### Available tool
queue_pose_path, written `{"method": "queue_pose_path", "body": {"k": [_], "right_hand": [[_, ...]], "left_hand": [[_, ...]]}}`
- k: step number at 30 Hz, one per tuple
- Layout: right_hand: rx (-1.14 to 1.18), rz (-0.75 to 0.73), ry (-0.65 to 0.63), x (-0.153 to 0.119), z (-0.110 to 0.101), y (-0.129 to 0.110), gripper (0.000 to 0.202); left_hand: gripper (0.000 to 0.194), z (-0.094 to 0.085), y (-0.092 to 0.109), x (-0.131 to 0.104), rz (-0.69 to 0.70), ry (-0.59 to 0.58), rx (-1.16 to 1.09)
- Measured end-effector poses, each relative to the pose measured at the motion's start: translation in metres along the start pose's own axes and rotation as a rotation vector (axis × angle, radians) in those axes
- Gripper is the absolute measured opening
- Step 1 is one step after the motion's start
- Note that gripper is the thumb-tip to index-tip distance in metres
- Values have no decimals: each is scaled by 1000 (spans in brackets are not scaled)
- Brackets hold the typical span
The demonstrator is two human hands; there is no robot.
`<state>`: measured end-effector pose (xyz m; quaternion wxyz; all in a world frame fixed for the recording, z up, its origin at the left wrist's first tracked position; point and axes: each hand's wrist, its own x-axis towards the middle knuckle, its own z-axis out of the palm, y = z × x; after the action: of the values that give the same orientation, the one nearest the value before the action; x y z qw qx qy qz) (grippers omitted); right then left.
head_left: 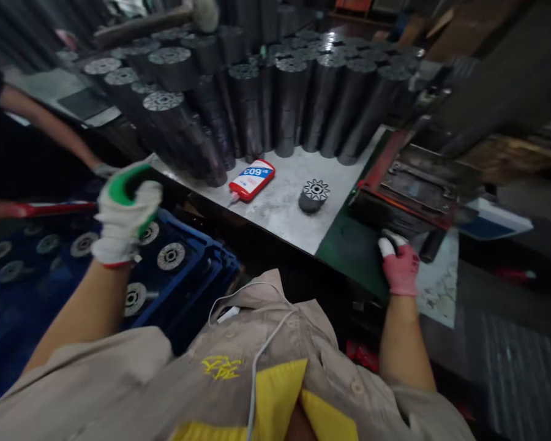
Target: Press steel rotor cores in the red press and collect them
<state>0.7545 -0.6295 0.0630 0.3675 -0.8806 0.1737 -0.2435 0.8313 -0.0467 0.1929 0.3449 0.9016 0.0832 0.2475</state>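
Note:
My left hand (126, 211), in a white and green glove, is raised above the blue crate (165, 226) at the left. Its thumb and fingers are apart with nothing between them. My right hand (400, 263), in a pink glove with white fingertips, is at the front edge of the red-framed metal fixture (408, 184); whether it grips anything is unclear. Between the hands, on the pale tabletop (284, 211), stands a short dark cylinder (314, 196) with a star-patterned top. A red and white bottle (252, 179) lies to its left.
Tall stacks of dark cylinders (291, 104) line the back of the table. A mallet (156, 24) lies across the stacks at the upper left. Another person's arm (50, 119) reaches in from the left. Patterned round parts (171, 256) sit in the crate.

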Motion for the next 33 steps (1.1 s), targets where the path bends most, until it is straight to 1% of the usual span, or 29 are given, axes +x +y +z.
{"method": "queue_pose_path", "body": {"k": [1,2,3,4,5,6,7,8,9,10,11,12,14,16,18,20,22,25,27,28,29,31,33], "right_hand": [[20,-6,0,0,1,1,50],[40,-10,-1,-1,3,2,49],[60,-13,-4,-1,3,2,49],[78,-15,-7,-2,4,2,49],[96,-16,-11,-3,4,2,49],[111,-18,-15,-3,4,1,49],[122,-21,-17,-3,4,0,49],[131,-24,-18,-3,3,0,48],[138,-28,-16,-3,3,-1,48],[141,-33,-15,-3,3,-1,47],[144,-36,-15,-3,4,-1,47],[146,-39,-16,-4,4,-1,46],[144,-41,-21,-4,5,0,46],[138,-46,-24,-4,7,0,44],[128,-50,-23,-4,8,0,44],[119,-45,-30,-4,8,0,43],[137,-20,-41,-6,7,-2,42],[217,51,-29,-11,-3,-12,42],[221,33,-8,-12,-17,-27,42],[187,-16,7,-9,-26,-36,41],[125,-84,24,-4,-35,-46,41],[-70,-225,63,14,-50,-66,43],[-320,-293,57,42,-57,-80,51]], "left_hand": [[63,26,26,-7,177,-123,-118],[69,54,52,-14,316,-260,-240],[74,84,76,-21,418,-393,-347],[80,116,99,-28,525,-514,-396],[84,146,119,-32,624,-548,-388],[89,176,138,-35,699,-558,-342],[92,202,154,-37,744,-563,-283],[94,226,168,-37,745,-555,-203],[91,245,180,-37,726,-553,-117],[84,260,189,-37,695,-559,-40],[74,271,195,-36,666,-567,22],[65,278,200,-36,657,-578,62],[54,282,203,-39,700,-576,60],[56,280,205,-50,805,-548,-31],[61,278,208,-69,912,-559,-164],[67,281,214,-92,996,-624,-256],[67,290,221,-114,1045,-710,-253],[62,306,226,-136,1031,-783,-164],[64,311,224,-141,1005,-760,-168],[68,312,222,-142,992,-729,-187],[72,311,220,-142,973,-691,-206],[79,308,216,-142,918,-633,-220],[86,305,214,-143,857,-631,-209]]}}
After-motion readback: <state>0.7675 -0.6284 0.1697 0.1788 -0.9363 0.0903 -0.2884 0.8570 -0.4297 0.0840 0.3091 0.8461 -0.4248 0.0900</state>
